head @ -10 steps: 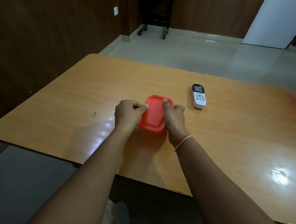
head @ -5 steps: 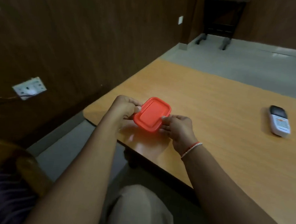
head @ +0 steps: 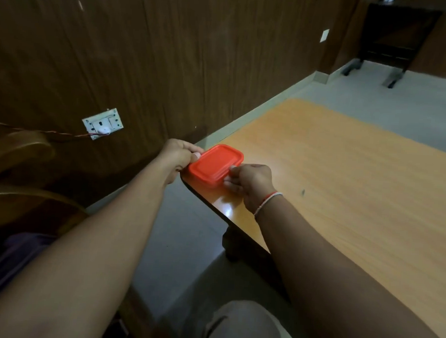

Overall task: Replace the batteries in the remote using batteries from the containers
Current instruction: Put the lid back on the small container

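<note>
Red container (head: 216, 165), lid on, has moved from mid-table beside the remote to the table (head: 346, 189) corner, 9 o'clock side. Left hand (head: 177, 155) and right hand (head: 251, 182) both pinch its ends. Remote now out of frame. Staging move; lid removal likely next.

A lidded container (head: 216, 165) sits at the near left corner of the worktop (head: 346, 181), held between two hands: the left hand (head: 177, 155) at its left end, the right hand (head: 251, 182) at its near right side. A wall socket (head: 103, 123) lies further left, on the wall.
</note>
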